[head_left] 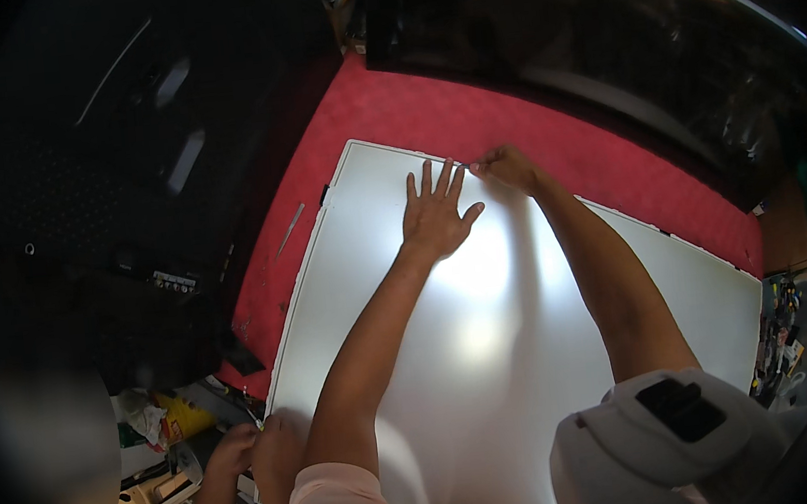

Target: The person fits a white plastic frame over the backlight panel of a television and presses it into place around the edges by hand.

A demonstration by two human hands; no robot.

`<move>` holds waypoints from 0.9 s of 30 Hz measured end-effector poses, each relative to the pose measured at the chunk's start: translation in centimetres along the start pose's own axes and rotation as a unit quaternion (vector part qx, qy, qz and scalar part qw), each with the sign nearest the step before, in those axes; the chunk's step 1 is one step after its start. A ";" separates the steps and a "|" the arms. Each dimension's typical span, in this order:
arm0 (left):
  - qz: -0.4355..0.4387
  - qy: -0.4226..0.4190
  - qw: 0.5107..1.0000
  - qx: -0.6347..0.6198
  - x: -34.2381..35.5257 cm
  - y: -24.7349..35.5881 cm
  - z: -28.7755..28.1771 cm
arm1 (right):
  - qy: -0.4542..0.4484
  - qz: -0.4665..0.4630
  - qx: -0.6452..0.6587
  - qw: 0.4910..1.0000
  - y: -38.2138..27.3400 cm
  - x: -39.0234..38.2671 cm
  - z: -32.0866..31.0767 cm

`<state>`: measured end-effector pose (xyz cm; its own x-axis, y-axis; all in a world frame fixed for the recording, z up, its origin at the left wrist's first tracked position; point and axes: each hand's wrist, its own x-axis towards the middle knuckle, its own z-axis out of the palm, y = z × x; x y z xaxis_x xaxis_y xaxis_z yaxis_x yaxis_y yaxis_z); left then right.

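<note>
My left hand (434, 216) lies flat with spread fingers on a large glossy white panel (476, 400), near its far edge. Just to the right, my right hand (504, 170) has its fingers pinched at that same edge. A tiny dark piece shows by the fingertips, and I cannot make out what they hold. The panel has a thin pale border with small dark tabs, and it rests on a red padded surface (607, 150). At its near left corner another person's two hands (252, 449) are close together, their fingers partly hidden.
A thin metal tool (291, 227) lies on the red pad, left of the panel. Large black screen housings stand at the left (81, 234) and far right (578, 50). A grey cap (617, 455) with a black rectangular part covers my right upper arm. Small parts crowd the right side.
</note>
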<state>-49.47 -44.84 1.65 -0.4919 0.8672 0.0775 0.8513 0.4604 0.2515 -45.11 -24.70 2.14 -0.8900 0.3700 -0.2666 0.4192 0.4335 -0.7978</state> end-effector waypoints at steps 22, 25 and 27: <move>-0.052 -0.133 0.982 0.123 -0.9 -13.1 -2.5 | -0.027 0.069 0.018 0.997 2.5 -0.7 2.2; -0.082 -0.060 0.980 0.169 -1.9 -19.3 -3.7 | -0.017 0.072 -0.001 0.997 1.7 -0.7 2.2; -0.160 -0.046 0.985 0.044 -1.9 -19.5 -5.9 | 0.006 0.082 -0.009 0.997 1.6 -1.2 1.9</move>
<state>-66.21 -56.53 2.29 -0.7224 0.6868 -0.0803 0.6699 0.7239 0.1650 -43.74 -26.05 0.15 -0.8072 0.4474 -0.3850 0.5617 0.3815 -0.7341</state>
